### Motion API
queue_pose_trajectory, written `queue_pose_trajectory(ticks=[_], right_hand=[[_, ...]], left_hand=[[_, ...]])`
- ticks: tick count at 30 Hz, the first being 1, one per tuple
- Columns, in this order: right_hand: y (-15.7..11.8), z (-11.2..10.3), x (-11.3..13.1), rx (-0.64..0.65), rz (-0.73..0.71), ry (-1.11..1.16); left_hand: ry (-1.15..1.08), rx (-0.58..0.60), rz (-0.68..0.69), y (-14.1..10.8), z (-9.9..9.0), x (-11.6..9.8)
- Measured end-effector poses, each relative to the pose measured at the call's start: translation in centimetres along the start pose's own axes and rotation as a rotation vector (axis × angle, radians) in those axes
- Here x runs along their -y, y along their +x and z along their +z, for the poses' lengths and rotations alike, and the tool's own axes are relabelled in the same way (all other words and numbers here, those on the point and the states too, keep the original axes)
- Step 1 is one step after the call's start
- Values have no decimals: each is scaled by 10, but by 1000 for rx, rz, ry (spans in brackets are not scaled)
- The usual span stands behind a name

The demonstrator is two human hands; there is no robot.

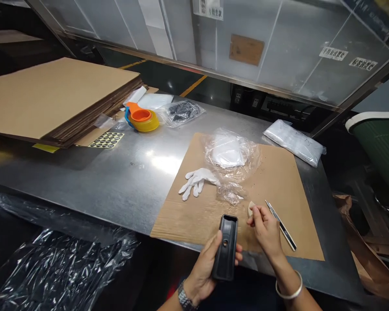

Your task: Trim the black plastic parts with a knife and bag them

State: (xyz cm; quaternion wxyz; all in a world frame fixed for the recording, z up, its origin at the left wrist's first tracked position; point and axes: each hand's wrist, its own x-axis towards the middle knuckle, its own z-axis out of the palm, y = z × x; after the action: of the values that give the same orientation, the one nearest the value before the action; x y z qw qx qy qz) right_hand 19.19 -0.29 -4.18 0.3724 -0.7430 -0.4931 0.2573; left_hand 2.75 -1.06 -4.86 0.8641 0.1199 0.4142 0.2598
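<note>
Far left: one stack of flat brown cardboard sheets (56,97), one sheet of black round stickers (106,140) just beside its near corner. Next along, one orange-and-yellow tape dispenser (141,118), then one clear bag of dark parts (181,111) close behind it. All resting on the bare steel table (123,177). Centre: a single brown cardboard mat (278,181), bearing one pair of white cotton gloves (197,180) and one crumpled clear plastic bag (231,162) touching them on the right.

At the near edge: left hand (207,263), watch on the wrist, wrapped around the one long black moulded plastic part (226,246), held upright off the mat, hollow side facing up. Just right of it, right hand (266,229), bangle on the wrist, fingertips pinching one small pale wedge-shaped piece (250,208), near the top of the black part but apart from it. Beside that hand, one slim metal-and-black craft knife (281,224), lying on the mat untouched. Farther right, one sealed white plastic pouch (294,141).
</note>
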Motion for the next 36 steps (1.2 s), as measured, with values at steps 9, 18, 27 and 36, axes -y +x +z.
queue_pose_trajectory(ticks=[9,18,27,36], right_hand=[[155,36,2,-10,-300,-311],[218,76,5,75,-276,-476],[227,71,-5,56,-295,-472],[225,76,-1,14,-341,-328]], left_hand=[[673,-295,689,61,-8,-5],[1148,-604,1010,88,-22,14],[965,-330,1011,73,3,-48],[930,-205,1037,68,34,-88]])
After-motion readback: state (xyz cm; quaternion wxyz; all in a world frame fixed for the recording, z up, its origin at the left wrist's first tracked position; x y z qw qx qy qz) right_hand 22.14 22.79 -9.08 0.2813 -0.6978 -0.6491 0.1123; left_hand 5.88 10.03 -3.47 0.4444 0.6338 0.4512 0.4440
